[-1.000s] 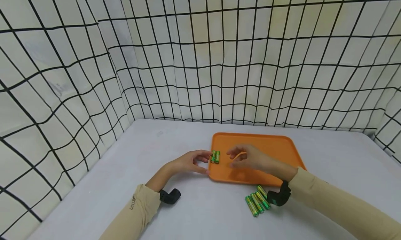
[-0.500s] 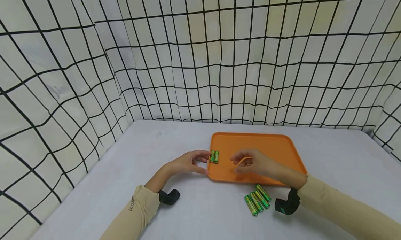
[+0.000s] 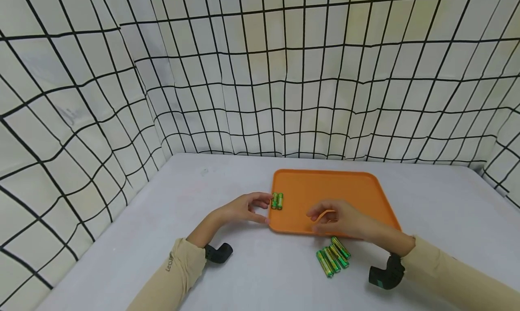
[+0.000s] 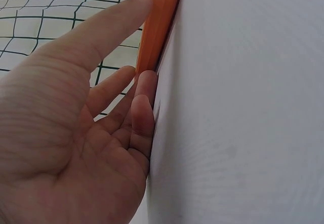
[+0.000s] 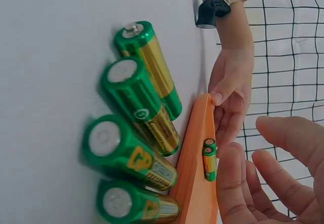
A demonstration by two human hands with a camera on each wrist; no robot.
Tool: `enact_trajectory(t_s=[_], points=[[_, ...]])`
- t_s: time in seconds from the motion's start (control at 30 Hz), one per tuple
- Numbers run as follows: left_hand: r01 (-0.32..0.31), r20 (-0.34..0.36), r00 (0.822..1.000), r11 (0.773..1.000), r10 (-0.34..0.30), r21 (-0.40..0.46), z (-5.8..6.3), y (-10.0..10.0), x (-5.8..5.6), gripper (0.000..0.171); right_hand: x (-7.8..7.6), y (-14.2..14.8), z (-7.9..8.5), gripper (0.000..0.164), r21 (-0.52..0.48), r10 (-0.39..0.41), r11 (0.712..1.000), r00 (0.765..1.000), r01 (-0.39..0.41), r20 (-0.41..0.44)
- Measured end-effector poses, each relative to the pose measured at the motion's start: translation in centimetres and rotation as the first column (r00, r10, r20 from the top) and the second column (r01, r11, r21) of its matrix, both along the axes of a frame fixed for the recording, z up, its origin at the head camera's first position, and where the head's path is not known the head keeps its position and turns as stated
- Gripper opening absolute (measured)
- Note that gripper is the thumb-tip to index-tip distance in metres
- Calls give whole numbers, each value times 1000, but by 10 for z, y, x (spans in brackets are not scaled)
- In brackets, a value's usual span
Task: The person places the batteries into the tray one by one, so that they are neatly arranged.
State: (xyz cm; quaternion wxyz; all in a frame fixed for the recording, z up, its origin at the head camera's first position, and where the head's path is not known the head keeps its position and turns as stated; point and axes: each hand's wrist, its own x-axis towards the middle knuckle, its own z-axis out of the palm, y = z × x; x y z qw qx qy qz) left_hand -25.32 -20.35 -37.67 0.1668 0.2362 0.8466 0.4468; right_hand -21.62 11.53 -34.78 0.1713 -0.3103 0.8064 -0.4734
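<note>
Two green-and-gold batteries [image 3: 277,201] lie side by side at the left edge of an orange tray [image 3: 325,184]. My left hand [image 3: 248,208] rests at that edge. In the left wrist view its thumb touches the tray's rim [image 4: 164,21], and the other fingers lie loosely bent beside it. Over the tray's front part is my right hand [image 3: 339,218], fingers loosely bent and nothing between them. Several more batteries [image 3: 333,257] lie in a slanted row on the table before the tray. The right wrist view shows these batteries [image 5: 136,97] close up.
A white cloth covers the table [image 3: 227,175]. Behind it and along the left stand white walls with a black net [image 3: 260,99]. Each wrist carries a black camera, one on the left wrist [image 3: 219,253] and one on the right [image 3: 387,275].
My right hand has drawn back from near the two batteries on the tray, moving right and towards the front edge. The left hand stays at the tray's edge. No battery has moved.
</note>
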Motion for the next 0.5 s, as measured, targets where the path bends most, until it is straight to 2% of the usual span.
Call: enact_trajectory(t_s=[0.23, 0.5], points=[[1, -1, 1000, 1000, -1, -13, 0, 0, 0, 69, 8, 7, -2, 38, -4, 14, 1000, 1000, -14, 25], [-2, 7, 1000, 1000, 2, -16, -3, -1, -3, 69, 13, 20, -7, 34, -25, 28, 999, 1000, -28, 1]])
